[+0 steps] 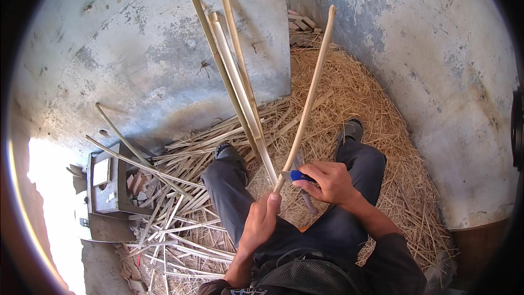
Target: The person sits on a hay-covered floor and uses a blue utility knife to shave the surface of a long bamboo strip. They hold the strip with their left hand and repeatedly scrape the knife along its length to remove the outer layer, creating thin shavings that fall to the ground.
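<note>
My left hand [263,219] is closed around the near end of a long pale bamboo strip [309,105], thumb lying along it. The strip slants up and away to the right, its far end raised in front of the wall. In my right hand [331,182] is a utility knife with a blue handle [298,175]. Its blade [286,176] meets the strip just above my left hand; whether it cuts in is too small to tell. Past my left hand, a split bamboo length [236,71] with a pale inner face runs up toward the wall.
Two more bamboo lengths lean on the left wall [136,38]. Loose strips [185,164] pile up at left, beside a grey box-like object [109,180] with broken pieces in it. Shavings [360,82] cover the floor at right. Between my legs lies a tool handle [310,205], partly hidden.
</note>
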`<act>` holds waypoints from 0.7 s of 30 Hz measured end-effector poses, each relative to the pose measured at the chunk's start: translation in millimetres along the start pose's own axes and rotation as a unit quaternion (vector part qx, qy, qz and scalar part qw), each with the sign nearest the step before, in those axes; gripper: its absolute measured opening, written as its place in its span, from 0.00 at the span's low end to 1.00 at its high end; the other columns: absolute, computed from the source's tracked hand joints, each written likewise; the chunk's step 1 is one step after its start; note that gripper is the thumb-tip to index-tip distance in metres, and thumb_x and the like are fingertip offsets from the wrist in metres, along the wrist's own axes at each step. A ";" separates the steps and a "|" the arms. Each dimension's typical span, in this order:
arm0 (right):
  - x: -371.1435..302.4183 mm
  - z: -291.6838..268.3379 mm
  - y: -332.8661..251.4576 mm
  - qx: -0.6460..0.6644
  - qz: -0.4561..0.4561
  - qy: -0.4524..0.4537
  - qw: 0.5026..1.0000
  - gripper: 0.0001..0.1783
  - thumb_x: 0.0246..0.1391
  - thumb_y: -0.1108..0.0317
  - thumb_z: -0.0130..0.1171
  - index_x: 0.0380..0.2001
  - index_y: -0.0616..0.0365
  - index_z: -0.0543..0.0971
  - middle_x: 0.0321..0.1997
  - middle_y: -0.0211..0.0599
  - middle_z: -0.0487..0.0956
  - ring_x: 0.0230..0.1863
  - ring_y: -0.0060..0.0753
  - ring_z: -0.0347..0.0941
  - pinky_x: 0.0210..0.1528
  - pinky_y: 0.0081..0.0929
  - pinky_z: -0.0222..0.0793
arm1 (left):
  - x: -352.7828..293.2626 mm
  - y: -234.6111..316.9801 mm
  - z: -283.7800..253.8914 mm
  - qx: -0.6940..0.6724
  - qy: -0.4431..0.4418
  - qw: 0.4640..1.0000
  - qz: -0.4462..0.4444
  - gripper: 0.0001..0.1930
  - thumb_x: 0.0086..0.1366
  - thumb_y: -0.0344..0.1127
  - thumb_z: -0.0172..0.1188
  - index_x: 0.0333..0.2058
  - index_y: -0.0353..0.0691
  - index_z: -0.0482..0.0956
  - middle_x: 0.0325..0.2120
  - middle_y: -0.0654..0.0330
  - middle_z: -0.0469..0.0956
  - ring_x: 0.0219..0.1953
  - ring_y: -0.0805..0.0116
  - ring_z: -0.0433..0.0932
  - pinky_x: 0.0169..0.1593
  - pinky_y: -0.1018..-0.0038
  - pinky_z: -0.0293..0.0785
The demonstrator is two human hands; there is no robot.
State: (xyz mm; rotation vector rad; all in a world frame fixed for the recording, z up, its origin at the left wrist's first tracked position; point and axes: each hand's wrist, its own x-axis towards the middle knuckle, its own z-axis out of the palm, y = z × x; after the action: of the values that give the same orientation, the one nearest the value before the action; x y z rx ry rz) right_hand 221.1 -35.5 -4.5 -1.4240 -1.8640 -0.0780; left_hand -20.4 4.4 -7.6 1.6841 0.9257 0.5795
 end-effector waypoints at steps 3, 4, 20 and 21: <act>0.6 -0.2 -4.0 0.002 -0.002 0.012 1.000 0.18 0.66 0.48 0.70 0.46 0.50 0.86 0.29 0.30 0.80 0.23 0.36 0.81 0.25 0.35 0.74 | 1.1 7.1 3.2 0.057 0.031 0.997 0.038 0.25 0.89 0.48 0.40 0.37 0.33 0.73 0.21 0.54 0.70 0.23 0.55 0.69 0.33 0.59 0.67; 0.5 -0.1 -5.0 0.005 -0.004 0.019 1.000 0.18 0.66 0.48 0.70 0.46 0.50 0.86 0.29 0.30 0.80 0.23 0.36 0.81 0.25 0.35 0.74 | 1.0 8.4 3.9 0.067 0.036 0.996 0.046 0.24 0.88 0.46 0.41 0.37 0.32 0.73 0.21 0.51 0.70 0.23 0.50 0.70 0.33 0.57 0.67; 3.5 -9.5 -10.7 -0.051 -0.017 0.029 0.998 0.18 0.63 0.49 0.73 0.45 0.50 0.86 0.25 0.28 0.79 0.21 0.31 0.78 0.23 0.31 0.71 | -4.7 17.6 10.2 0.108 0.076 0.989 0.065 0.17 0.86 0.39 0.46 0.39 0.31 0.70 0.21 0.39 0.69 0.25 0.31 0.72 0.31 0.48 0.64; 4.0 -10.9 -11.2 -0.054 -0.019 0.027 0.998 0.18 0.63 0.49 0.73 0.45 0.49 0.86 0.25 0.27 0.79 0.21 0.31 0.78 0.24 0.31 0.71 | -5.2 17.3 10.0 0.110 0.076 0.989 0.067 0.17 0.86 0.39 0.46 0.39 0.31 0.70 0.21 0.39 0.69 0.25 0.32 0.72 0.31 0.48 0.64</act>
State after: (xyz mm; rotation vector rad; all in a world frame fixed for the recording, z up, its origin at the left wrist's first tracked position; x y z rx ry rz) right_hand 217.2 -41.7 9.9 -1.4457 -1.8666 -0.2368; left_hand -10.8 -7.6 6.2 1.9314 1.0196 0.7252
